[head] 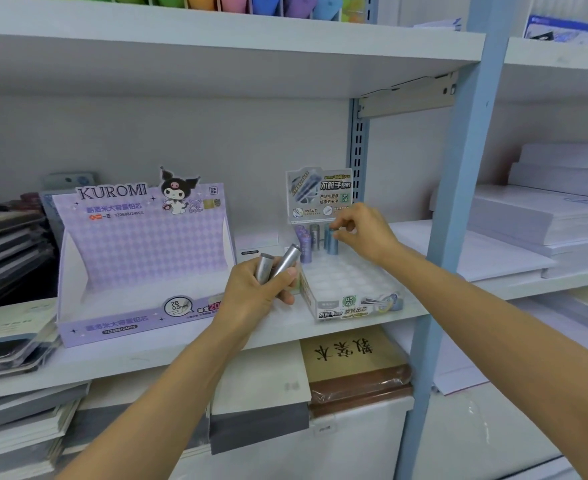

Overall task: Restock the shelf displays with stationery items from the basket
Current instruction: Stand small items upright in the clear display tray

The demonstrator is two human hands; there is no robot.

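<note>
Satin, metallic-looking silver on the two tubes (278,266) at the centre; same sheen on the blue tube (331,242) at 2 o'clock of them. Looks like frosted, translucent plastic for the socket tray (348,280) at 3 o'clock; faintly glossy printed card for the purple display box (140,258) at 9 o'clock. Smooth matt white on the shelf (181,355). Shiny, crinkled film over the brown book (361,386) at 5 o'clock.

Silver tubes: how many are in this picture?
3. The left hand grips two silver tubes; one stands far back in the tray; the right hand, pinching a blue tube, may hide more.
</note>
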